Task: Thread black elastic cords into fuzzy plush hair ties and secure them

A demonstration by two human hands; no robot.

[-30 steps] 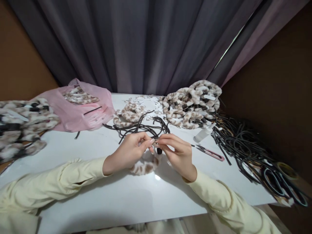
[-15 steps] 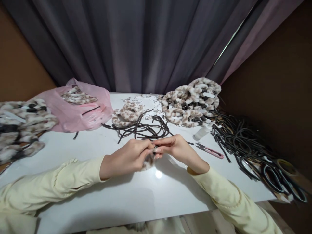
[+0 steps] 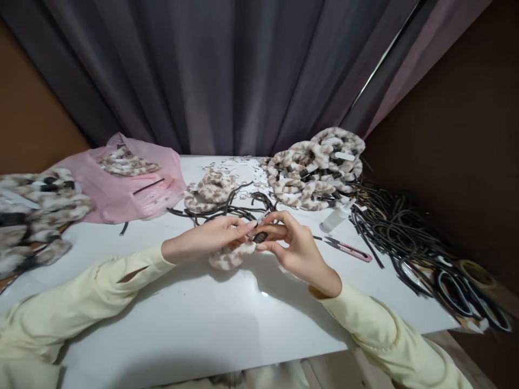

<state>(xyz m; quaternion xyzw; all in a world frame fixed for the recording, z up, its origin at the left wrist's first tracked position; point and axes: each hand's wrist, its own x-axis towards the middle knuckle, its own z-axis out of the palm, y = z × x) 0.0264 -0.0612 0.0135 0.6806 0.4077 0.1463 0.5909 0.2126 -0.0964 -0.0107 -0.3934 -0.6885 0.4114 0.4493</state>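
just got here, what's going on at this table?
Someone's left hand and right hand are together at the black section of a spotted fluffy piece, above the white table. Dark cords lie just beyond the hands. Pink-handled snips and a small bottle lie untouched to the right.

The left forearm point(image 3: 105, 286) and right forearm point(image 3: 373, 319) angle inward; the left grip point(image 3: 214, 235) pinches, palm down, thumb extended, while the right grip point(image 3: 298, 246) curls its bent fingers opposite, fingertips close together.
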